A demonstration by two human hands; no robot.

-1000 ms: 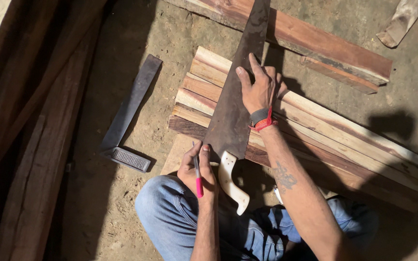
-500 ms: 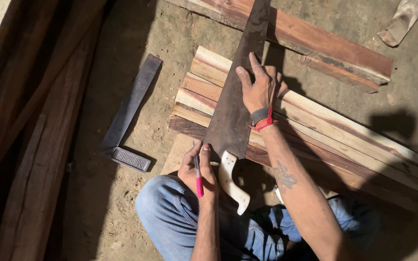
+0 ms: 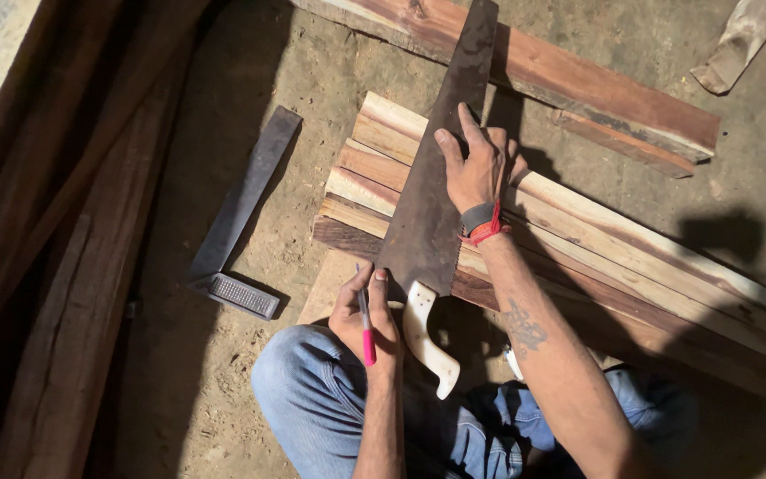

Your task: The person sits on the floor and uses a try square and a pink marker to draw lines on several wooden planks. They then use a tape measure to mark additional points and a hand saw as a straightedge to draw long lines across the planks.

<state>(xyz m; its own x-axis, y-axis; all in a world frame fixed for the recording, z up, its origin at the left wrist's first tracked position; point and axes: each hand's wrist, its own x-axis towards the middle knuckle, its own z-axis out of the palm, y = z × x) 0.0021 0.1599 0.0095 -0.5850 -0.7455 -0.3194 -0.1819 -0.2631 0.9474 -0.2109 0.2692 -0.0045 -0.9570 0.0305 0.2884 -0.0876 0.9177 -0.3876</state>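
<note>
The handsaw (image 3: 436,177) lies flat across the stacked planks (image 3: 631,257), its teeth hidden. Right hand (image 3: 476,168) presses the blade, fingers spread; left hand (image 3: 363,310) pinches a pink marker (image 3: 366,326). Nothing has shifted.

You are working in a rough carpentry workshop, set on a bare dirt floor (image 3: 312,80) rather than at any bench. A stack of sawn wooden planks (image 3: 631,257) lies before you, with a rusty hand saw (image 3: 441,186) laid across it. A steel try square (image 3: 237,222) rests in the dust nearby, and dark, heavy timbers (image 3: 73,266) lie along one side.
</note>
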